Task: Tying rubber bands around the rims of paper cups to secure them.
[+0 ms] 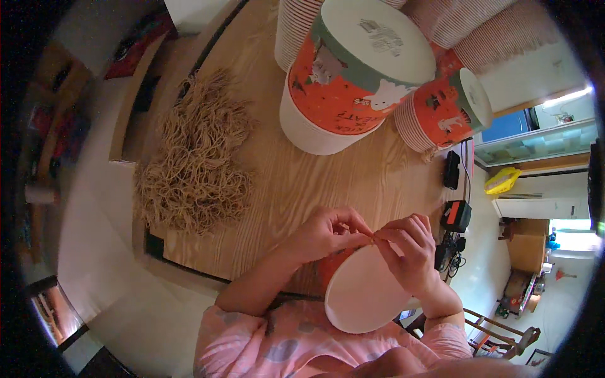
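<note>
My left hand [328, 233] and my right hand [408, 249] meet fingertip to fingertip at the upper rim of a paper bucket [365, 293]. Both are pinched closed. What lies between the fingertips is too small to make out. The bucket rests against my body at the table's near edge, tilted so that a round white face shows, with a strip of red side at its left. On the table to the left spreads a loose heap of tan twine strands [195, 157].
A stack of large red, green and white paper buckets [343, 94] stands upside down beyond my hands. A smaller stack [444, 107] leans to its right, with more nested stacks [498, 38] behind. Black adapters [455, 216] and cables sit at the right table edge.
</note>
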The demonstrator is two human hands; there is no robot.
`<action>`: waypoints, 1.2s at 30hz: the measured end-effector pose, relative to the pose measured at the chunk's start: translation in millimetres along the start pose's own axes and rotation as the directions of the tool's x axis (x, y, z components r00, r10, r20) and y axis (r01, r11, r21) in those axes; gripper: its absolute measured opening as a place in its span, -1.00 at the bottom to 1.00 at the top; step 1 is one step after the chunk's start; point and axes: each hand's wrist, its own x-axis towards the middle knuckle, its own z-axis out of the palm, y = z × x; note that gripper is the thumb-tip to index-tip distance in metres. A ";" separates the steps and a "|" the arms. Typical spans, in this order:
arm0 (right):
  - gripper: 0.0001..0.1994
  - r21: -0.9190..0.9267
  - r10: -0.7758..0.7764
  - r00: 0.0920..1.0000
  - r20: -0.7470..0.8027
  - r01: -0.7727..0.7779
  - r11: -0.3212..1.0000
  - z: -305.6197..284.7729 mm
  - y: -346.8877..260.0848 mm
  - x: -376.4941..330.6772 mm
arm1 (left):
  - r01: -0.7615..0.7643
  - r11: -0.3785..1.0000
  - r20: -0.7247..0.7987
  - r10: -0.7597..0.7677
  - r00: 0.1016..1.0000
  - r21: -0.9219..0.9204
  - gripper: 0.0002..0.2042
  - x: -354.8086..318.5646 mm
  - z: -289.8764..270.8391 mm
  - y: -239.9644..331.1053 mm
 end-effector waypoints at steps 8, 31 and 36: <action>-0.87 0.054 0.130 0.991 -0.008 -0.130 0.990 -2.9 4.8 6.6 | -0.519 0.816 0.085 0.516 0.852 0.256 -0.88 -1.4 -13.4 -4.3; -0.89 0.114 0.161 0.982 0.103 -0.172 0.978 -4.0 -3.4 7.6 | -0.205 0.970 0.109 0.219 0.970 -0.129 -0.90 4.8 -1.4 -18.5; -0.90 0.222 0.196 0.962 0.189 -0.236 0.946 -4.1 1.5 8.8 | -0.293 0.952 0.091 0.285 0.954 0.092 -0.87 3.2 -0.7 -12.8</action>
